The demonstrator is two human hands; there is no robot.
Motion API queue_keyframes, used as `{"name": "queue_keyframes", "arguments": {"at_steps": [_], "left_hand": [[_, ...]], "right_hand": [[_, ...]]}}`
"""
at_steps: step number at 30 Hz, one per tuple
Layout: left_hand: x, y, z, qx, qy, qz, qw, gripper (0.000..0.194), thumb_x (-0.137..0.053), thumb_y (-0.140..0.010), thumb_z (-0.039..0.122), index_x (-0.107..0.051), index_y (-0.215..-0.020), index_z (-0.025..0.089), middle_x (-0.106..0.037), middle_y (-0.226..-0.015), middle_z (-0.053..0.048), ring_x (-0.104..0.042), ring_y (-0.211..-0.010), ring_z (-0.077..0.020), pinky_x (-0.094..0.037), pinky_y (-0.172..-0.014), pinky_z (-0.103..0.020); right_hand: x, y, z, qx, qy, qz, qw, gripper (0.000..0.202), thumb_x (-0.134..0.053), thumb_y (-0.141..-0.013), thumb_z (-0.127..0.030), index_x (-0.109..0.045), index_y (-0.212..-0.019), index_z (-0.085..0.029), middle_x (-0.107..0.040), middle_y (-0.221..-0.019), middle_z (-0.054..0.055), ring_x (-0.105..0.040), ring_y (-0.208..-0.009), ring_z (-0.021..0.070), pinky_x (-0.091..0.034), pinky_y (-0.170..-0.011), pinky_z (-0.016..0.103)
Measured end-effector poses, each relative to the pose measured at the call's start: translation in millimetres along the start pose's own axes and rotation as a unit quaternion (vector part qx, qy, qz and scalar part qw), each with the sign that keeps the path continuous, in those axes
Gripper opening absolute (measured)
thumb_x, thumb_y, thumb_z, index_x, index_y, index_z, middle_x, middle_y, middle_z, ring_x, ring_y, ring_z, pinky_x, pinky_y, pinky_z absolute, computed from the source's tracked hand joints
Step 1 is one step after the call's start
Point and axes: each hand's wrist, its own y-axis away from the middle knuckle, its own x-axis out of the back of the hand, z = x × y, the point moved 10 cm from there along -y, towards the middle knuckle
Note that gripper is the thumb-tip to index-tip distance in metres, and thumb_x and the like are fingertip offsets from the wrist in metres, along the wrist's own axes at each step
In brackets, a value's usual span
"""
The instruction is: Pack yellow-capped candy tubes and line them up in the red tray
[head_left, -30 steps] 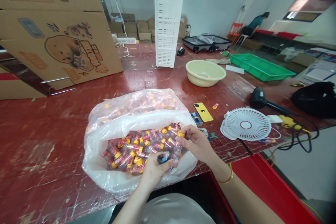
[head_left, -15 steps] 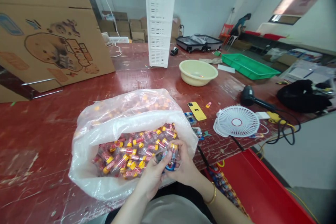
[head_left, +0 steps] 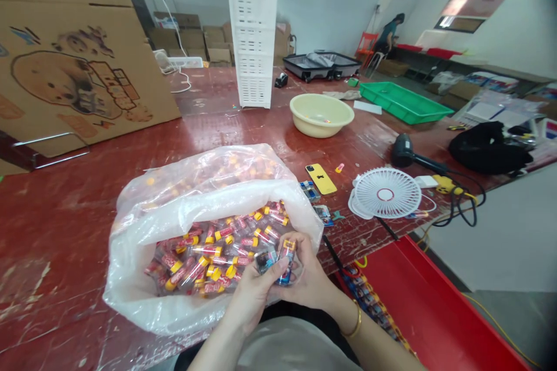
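My right hand [head_left: 307, 272] is curled around a small clear tube bottle [head_left: 287, 250] with a yellow cap end and a red and blue print. My left hand [head_left: 256, 290] touches it, its thumb pressed on the bottle's front. A small printed packet [head_left: 264, 259] sticks out between the left thumb and fingers. Both hands meet over the near right rim of a white plastic bag [head_left: 143, 301]. Inside the bag lie many small clear bottles [head_left: 204, 249] with yellow caps and red labels. The lower ends of the held things are partly hidden by my fingers.
Right of the bag lie printed packets [head_left: 322, 214], a yellow phone [head_left: 321, 178], a white fan [head_left: 387, 192] and a hair dryer [head_left: 404, 152]. Behind stand a cream basin [head_left: 322, 127], a white rack [head_left: 255, 40], a green tray [head_left: 404, 103] and a large carton [head_left: 87, 69].
The view has turned slightly right, so things sit further left. The packet in my left hand shows more plainly beside the bottle. Both hands stay together near the bag's rim.
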Motion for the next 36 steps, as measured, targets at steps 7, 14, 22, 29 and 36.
{"name": "queue_keyframes", "arguments": {"at_steps": [7,14,22,29,36], "left_hand": [[-21.6,4,-30,0.070,-0.147,-0.052,0.985,0.035,-0.079,-0.064,0.039,-0.072,-0.088,0.015,-0.074,-0.078,-0.006,-0.066,-0.067,-0.0182,-0.058,-0.060,-0.030],[-55.4,16,-96,0.176,-0.221,-0.167,0.945,0.043,-0.064,-0.079,0.042,-0.062,-0.113,0.015,-0.072,-0.104,-0.013,-0.066,-0.095,-0.0285,-0.059,-0.072,-0.039],[-45.1,8,-98,0.150,-0.265,-0.160,0.939,0.042,-0.059,-0.084,0.038,-0.053,-0.120,0.018,-0.067,-0.117,-0.012,-0.067,-0.095,-0.0256,-0.059,-0.075,-0.037],[-34.2,1,-80,0.127,-0.238,-0.115,0.956,0.049,-0.067,-0.078,0.040,-0.054,-0.120,0.019,-0.068,-0.118,-0.011,-0.065,-0.101,-0.0282,-0.059,-0.077,-0.037],[-16.8,-3,-61,0.105,-0.211,-0.075,0.969,0.040,-0.072,-0.073,0.038,-0.064,-0.105,0.015,-0.073,-0.105,-0.012,-0.066,-0.098,-0.0320,-0.061,-0.071,-0.039]], "right_hand": [[50,36,9,-0.100,-0.109,0.057,0.987,0.030,-0.073,-0.072,-0.040,-0.055,-0.085,-0.020,-0.059,-0.084,0.000,-0.058,-0.073,0.0131,-0.051,-0.069,0.028],[226,211,28,-0.209,0.088,0.428,0.875,0.035,-0.071,-0.069,-0.048,-0.059,-0.087,-0.020,-0.069,-0.086,0.003,-0.065,-0.078,0.0170,-0.052,-0.076,0.033],[299,415,123,-0.395,0.217,0.522,0.724,0.026,-0.060,-0.086,-0.034,-0.058,-0.071,-0.013,-0.061,-0.066,-0.002,-0.061,-0.063,0.0123,-0.052,-0.067,0.030],[289,430,173,-0.495,0.272,0.429,0.705,0.018,-0.057,-0.090,-0.028,-0.061,-0.098,-0.013,-0.065,-0.096,0.004,-0.063,-0.083,0.0154,-0.053,-0.075,0.034],[305,411,185,-0.544,0.346,0.342,0.683,0.023,-0.058,-0.089,-0.027,-0.059,-0.108,-0.015,-0.058,-0.116,0.008,-0.058,-0.103,0.0213,-0.049,-0.087,0.042]]}}
